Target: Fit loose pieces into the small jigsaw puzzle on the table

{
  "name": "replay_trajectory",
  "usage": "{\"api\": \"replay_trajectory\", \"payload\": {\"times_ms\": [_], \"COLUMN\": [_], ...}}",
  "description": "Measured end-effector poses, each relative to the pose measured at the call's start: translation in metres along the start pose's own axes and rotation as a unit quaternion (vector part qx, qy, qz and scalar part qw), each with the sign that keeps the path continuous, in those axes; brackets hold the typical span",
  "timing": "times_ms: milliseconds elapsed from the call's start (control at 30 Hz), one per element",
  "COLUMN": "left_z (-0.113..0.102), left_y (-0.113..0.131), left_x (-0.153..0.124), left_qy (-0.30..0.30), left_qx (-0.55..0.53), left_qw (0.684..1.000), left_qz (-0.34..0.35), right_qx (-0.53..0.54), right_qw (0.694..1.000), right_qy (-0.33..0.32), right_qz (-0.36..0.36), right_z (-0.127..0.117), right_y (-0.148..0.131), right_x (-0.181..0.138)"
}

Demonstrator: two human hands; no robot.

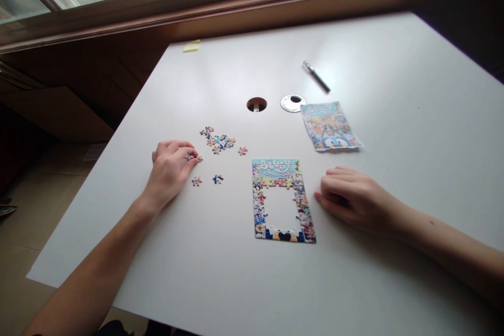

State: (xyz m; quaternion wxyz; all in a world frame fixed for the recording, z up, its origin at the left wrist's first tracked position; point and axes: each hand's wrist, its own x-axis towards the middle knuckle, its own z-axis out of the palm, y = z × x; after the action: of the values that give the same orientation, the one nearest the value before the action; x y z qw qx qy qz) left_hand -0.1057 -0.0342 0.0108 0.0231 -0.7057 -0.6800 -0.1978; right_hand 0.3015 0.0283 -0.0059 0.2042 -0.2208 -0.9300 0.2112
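My left hand (pixel 169 168) rests on the left part of the table, thumb and fingers closed on a puzzle piece (pixel 191 157) that is partly hidden. A loose heap of puzzle pieces (pixel 221 142) lies just beyond it, with a reddish piece (pixel 243 151) apart on the right. Two more single pieces, one multicoloured (pixel 196 181) and one dark blue (pixel 218 179), sit nearer me. Centrally lies a puzzle frame (pixel 275 166), its border joined and its middle showing white. To its right my right hand (pixel 354 197) is curled on the table, with nothing visible in it.
A creased picture sheet (pixel 331 126) lies behind my right hand. Farther back are a black pen (pixel 317 77), a round metal cover (pixel 293 103) and an open cable hole (pixel 256 104). A yellow sticky note (pixel 191 46) marks the far left corner, below the window.
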Motion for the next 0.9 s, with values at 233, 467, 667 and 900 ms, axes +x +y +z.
{"api": "replay_trajectory", "payload": {"times_ms": [233, 467, 667, 900], "left_z": [-0.004, -0.001, -0.003, 0.0], "left_y": [0.017, 0.046, 0.06, 0.063], "left_x": [-0.005, -0.018, -0.02, -0.026], "left_qy": [0.022, -0.034, -0.081, -0.102], "left_qx": [-0.212, -0.454, -0.531, -0.555], "left_qw": [0.977, 0.89, 0.835, 0.814], "left_qz": [0.016, -0.036, -0.118, -0.14], "right_qx": [-0.003, -0.009, -0.007, -0.008], "right_qw": [1.0, 1.0, 1.0, 1.0], "right_qy": [0.005, 0.004, 0.005, 0.005], "right_qz": [-0.003, -0.006, -0.004, 0.001], "right_z": [-0.001, -0.002, -0.002, -0.002], "right_y": [-0.003, -0.003, -0.003, -0.002], "right_x": [0.003, 0.002, 0.002, 0.001]}}
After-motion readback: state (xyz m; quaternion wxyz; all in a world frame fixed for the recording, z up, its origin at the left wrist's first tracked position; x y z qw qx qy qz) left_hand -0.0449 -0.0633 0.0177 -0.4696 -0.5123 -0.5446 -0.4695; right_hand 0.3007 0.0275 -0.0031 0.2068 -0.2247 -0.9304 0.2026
